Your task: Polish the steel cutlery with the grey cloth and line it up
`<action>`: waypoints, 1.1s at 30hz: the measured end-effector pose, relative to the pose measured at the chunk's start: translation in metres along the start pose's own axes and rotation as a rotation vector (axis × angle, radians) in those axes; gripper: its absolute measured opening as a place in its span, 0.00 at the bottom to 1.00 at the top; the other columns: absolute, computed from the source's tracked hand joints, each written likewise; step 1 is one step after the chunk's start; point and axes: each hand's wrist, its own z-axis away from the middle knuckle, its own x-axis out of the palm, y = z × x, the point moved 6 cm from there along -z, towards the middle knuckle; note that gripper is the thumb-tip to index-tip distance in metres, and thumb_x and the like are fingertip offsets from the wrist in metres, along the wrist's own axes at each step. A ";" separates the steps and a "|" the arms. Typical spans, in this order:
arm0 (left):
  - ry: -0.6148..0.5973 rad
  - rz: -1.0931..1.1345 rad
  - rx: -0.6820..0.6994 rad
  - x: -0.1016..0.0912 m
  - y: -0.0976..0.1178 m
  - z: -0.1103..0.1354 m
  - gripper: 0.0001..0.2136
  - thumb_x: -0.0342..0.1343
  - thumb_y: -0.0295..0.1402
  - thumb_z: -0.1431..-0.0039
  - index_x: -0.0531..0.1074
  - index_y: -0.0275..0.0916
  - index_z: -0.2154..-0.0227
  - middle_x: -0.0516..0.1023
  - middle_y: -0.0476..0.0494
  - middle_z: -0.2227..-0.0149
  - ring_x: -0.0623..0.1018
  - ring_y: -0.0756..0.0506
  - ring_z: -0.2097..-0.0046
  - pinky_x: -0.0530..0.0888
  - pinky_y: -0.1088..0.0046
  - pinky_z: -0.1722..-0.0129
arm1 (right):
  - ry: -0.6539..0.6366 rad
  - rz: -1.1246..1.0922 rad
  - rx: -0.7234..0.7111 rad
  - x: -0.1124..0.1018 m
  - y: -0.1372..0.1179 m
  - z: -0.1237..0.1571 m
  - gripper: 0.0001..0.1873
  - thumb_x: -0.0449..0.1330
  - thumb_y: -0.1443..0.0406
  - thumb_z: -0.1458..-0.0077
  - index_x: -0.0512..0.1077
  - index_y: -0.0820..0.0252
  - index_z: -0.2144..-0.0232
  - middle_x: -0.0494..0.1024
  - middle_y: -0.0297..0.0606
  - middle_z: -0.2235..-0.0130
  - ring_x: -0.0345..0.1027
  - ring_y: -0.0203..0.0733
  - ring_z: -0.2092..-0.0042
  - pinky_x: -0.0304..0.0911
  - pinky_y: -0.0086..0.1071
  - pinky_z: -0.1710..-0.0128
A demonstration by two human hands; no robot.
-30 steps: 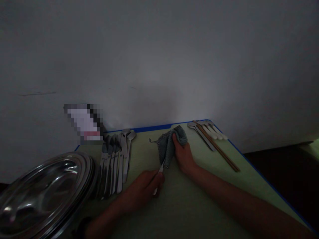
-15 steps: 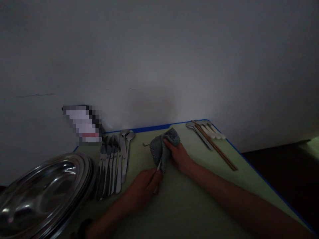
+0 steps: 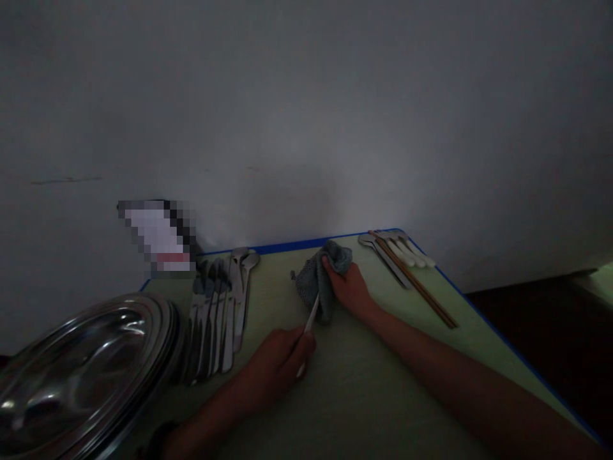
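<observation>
The utensil [image 3: 311, 314], slim and metal, is held slantwise over the middle of the table [image 3: 345, 396], its handle in the left hand [image 3: 286, 352] and its far end hidden in a grey-green cloth [image 3: 310, 281]. In this dim light, with that end covered, I cannot fairly tell whether it is a spoon, a fork or something else. The left fingers are clamped on the handle, whose tip shows below the fist. The right hand [image 3: 348, 287] has its fingers closed on the bunched cloth, thumb on top, the fabric folded about the metal.

The step in hand looks to be wiping the covered end. A next stroke would call for a steady left grip and enough right-hand pressure to keep the fold snug while it slides along the metal; baring the end would call for easing that fold first.

To the left lie a row of cutlery [image 3: 211, 326], with spoons [image 3: 249, 260] at its near-hand side, and a stack of metal plates [image 3: 90, 374]. To the right, wooden chopsticks [image 3: 431, 301] lie beside white-handled pieces [image 3: 406, 252].
</observation>
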 end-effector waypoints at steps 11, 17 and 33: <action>0.035 0.075 0.040 -0.001 -0.006 -0.001 0.17 0.35 0.39 0.37 0.58 0.40 0.79 0.64 0.53 0.79 0.66 0.50 0.74 0.63 0.77 0.72 | -0.201 -0.588 0.381 0.024 0.020 0.011 0.12 0.64 0.59 0.60 0.74 0.57 0.69 0.79 0.35 0.63 0.72 0.41 0.60 0.63 0.39 0.53; 0.024 0.073 0.011 -0.002 -0.003 0.001 0.17 0.36 0.40 0.38 0.58 0.40 0.79 0.63 0.53 0.79 0.66 0.50 0.75 0.62 0.76 0.73 | -0.335 -0.715 0.511 0.030 0.015 0.015 0.11 0.65 0.63 0.63 0.74 0.57 0.72 0.79 0.33 0.65 0.72 0.39 0.62 0.62 0.38 0.52; 0.055 -0.020 0.038 -0.004 -0.002 0.001 0.18 0.34 0.40 0.38 0.58 0.40 0.79 0.64 0.53 0.79 0.67 0.50 0.74 0.62 0.75 0.71 | -0.049 -0.421 0.309 0.013 0.026 0.008 0.21 0.56 0.48 0.53 0.73 0.53 0.62 0.75 0.34 0.57 0.64 0.43 0.50 0.52 0.38 0.44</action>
